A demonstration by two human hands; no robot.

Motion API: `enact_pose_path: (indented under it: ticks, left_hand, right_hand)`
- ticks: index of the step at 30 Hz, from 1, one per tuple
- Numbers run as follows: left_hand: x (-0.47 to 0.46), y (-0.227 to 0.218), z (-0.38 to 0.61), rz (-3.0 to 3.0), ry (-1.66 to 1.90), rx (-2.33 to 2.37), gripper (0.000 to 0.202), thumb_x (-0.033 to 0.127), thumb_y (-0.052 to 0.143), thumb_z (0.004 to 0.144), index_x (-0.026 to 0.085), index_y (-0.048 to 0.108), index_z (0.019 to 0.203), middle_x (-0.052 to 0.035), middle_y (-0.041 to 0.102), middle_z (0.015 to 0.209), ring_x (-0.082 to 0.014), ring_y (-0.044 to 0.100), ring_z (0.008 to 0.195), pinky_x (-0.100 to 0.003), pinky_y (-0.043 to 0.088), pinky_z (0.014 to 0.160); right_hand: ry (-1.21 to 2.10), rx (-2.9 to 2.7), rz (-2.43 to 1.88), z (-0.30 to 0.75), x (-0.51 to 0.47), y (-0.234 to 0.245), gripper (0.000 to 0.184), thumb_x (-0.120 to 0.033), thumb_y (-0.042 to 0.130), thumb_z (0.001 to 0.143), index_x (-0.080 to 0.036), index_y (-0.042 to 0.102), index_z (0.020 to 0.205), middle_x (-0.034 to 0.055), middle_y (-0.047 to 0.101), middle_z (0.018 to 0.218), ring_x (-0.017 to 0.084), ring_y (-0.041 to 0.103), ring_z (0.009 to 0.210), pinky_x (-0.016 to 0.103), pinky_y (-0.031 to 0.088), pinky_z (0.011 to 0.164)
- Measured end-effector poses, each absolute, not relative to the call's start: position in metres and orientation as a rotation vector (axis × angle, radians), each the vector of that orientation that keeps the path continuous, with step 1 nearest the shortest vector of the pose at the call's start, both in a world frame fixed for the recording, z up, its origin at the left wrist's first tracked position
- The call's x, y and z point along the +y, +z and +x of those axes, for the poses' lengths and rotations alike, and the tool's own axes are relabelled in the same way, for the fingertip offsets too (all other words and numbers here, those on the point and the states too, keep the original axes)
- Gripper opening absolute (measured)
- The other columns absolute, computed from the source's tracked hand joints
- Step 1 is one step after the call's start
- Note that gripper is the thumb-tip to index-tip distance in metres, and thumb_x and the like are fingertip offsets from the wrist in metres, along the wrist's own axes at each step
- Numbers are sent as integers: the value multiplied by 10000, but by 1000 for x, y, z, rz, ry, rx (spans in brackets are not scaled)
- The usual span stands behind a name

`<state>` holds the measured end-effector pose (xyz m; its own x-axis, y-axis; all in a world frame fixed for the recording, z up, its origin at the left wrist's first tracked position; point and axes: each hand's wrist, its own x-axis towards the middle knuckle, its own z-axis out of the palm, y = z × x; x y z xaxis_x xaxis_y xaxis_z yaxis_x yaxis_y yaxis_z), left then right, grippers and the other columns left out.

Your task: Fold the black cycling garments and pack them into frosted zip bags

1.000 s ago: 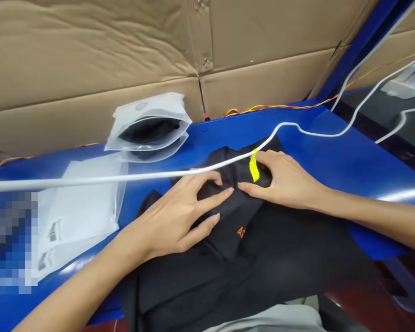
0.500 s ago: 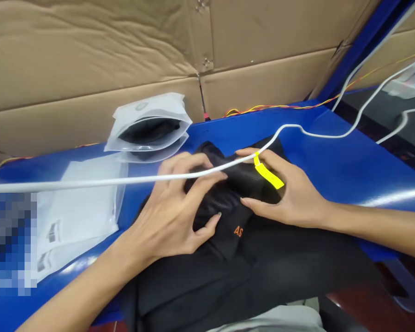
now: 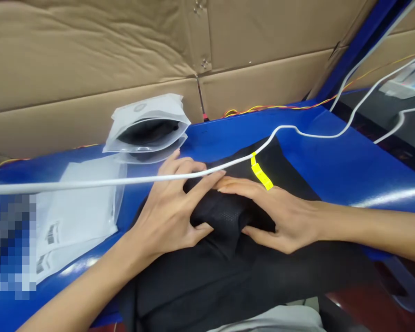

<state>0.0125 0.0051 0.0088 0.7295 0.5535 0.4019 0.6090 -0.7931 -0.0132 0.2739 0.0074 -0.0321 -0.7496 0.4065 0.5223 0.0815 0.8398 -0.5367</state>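
Observation:
A black garment (image 3: 263, 267) covers the front of the blue table, part of it bunched into a folded bundle with a dotted, perforated patch. My left hand (image 3: 173, 207) curls round the left side of this bundle, its thumb pressed on the near face. From the right, my right hand (image 3: 283, 212) grips the same bundle, fingers over the top and thumb beneath a fold. The fingertips of both hands almost meet at the top. Above them passes a white cable (image 3: 166, 177) with a yellow tag (image 3: 262, 176) hanging from it.
An opened white pouch (image 3: 145, 124) with something dark inside stands at the back. Flat white plastic bags (image 3: 86, 198) with barcodes lie at left. Cardboard (image 3: 90, 50) lines the rear, with red and yellow wires (image 3: 263, 108) along the blue table's (image 3: 335, 170) back edge.
My right hand has moved left and slightly down, closing over the bundle. The orange "AS" lettering is now out of sight as the fold has turned. My left hand has barely shifted.

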Motion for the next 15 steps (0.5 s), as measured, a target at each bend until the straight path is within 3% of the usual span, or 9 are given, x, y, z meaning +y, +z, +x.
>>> enact_pose_path:
  ticks: [3,6,9,12,15]
  left_hand:
    - [4,9,15,-2724,-644,-966,451,217,622,816,121,676,1253,-173,666,1154,-367,640,1094,-607,480,1096]
    - [1,9,18,-2695,-652,-1023,388,198,602,838,172,658,1221,-135,706,1085,-331,654,989,-515,526,939]
    - [-2,8,20,-2673,-617,-1064,402,206,597,847,174,644,1245,-133,726,1077,-324,657,948,-487,515,875]
    - [-2,5,19,-2648,-619,-1090,381,223,601,849,153,674,1217,-154,723,1062,-339,656,949,-510,516,869]
    - [4,4,13,-2724,-670,-1002,440,288,605,845,160,682,1259,-181,706,1164,-382,660,1050,-599,512,958]
  right_hand:
    - [602,-2418,-280,274,7,-34,673,-213,615,1014,-79,316,1602,242,486,1628,236,278,1642,462,351,1310]
    - [468,-2488,-227,272,7,-34,703,-376,668,1019,-35,392,1568,288,477,1623,307,218,1658,549,318,1314]
    - [322,-2504,-299,268,4,-34,730,-506,742,966,-56,510,1492,330,476,1590,399,329,1596,620,435,1225]
    - [165,-2524,-404,268,1,-33,551,-270,760,951,-102,567,1439,296,544,1523,397,451,1513,584,562,1108]
    - [21,-2516,-386,272,0,-31,461,-100,616,971,-111,568,1429,259,621,1458,352,503,1493,522,604,1078]
